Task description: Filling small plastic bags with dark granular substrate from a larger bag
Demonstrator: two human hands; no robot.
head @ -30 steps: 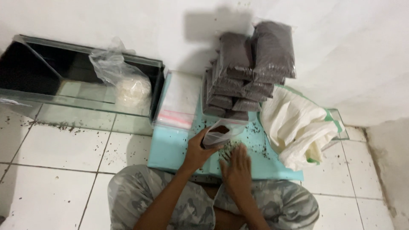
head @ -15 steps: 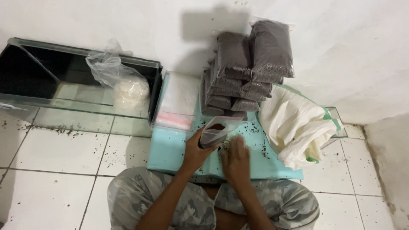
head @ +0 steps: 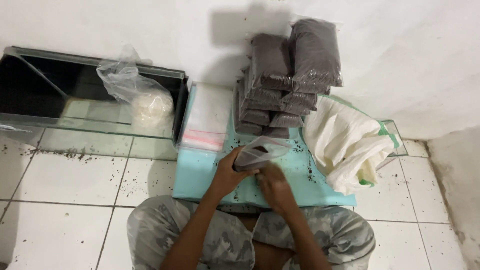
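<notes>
My left hand [head: 231, 172] grips a small clear plastic bag [head: 260, 151] partly filled with dark granules, holding it just above a light blue mat [head: 200, 175]. My right hand [head: 275, 186] is at the bag's lower right side, fingers curled against it. A stack of filled dark bags [head: 285, 80] leans on the white wall behind the mat. A pile of empty clear zip bags [head: 204, 117] lies on the mat's far left corner.
A glass tank [head: 60, 95] lies on the tiled floor at left, with a knotted plastic bag of pale material [head: 145, 102] in it. A white woven sack [head: 350, 142] slumps at right. Dark crumbs dot the white tiles [head: 75, 175]. My camouflage-trousered legs [head: 170, 235] are crossed in front.
The small bag has stayed between both hands over the mat. My right hand has shifted slightly lower and to the right along the bag.
</notes>
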